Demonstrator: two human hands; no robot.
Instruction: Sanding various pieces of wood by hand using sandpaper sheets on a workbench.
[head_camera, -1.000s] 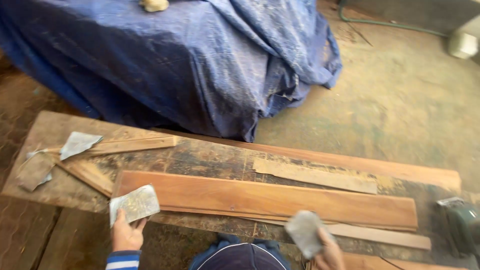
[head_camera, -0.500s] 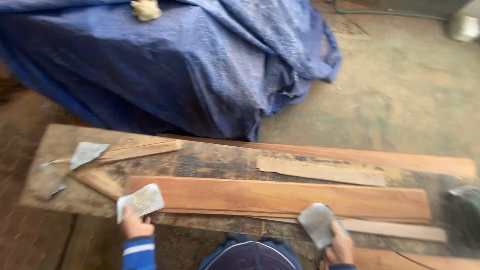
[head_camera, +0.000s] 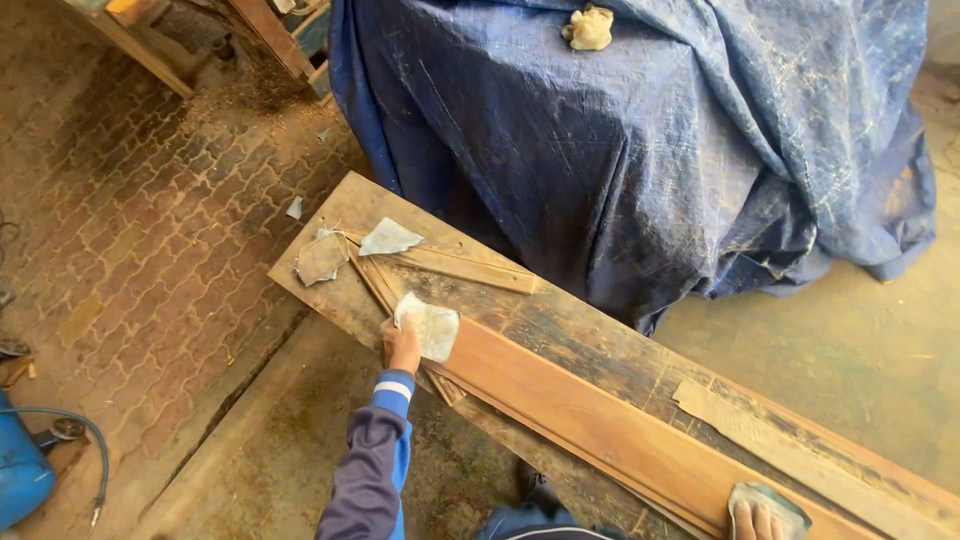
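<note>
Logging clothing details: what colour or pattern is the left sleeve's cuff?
Blue with a white stripe on the cuff, purple-navy above; only the head view shows it.

- A large blue tarp (head_camera: 640, 150) is draped over a bulky shape behind the worktop.
- A crumpled yellowish rag (head_camera: 590, 28) is seen on top of the tarp.
- Two loose grey sheets of sandpaper (head_camera: 390, 238) are laid near the far left end of the worktop (head_camera: 330, 290).
- A blue tank (head_camera: 18, 470) with a hose (head_camera: 90, 440) is seen at the lower left, on the brick floor (head_camera: 130, 230).
</note>
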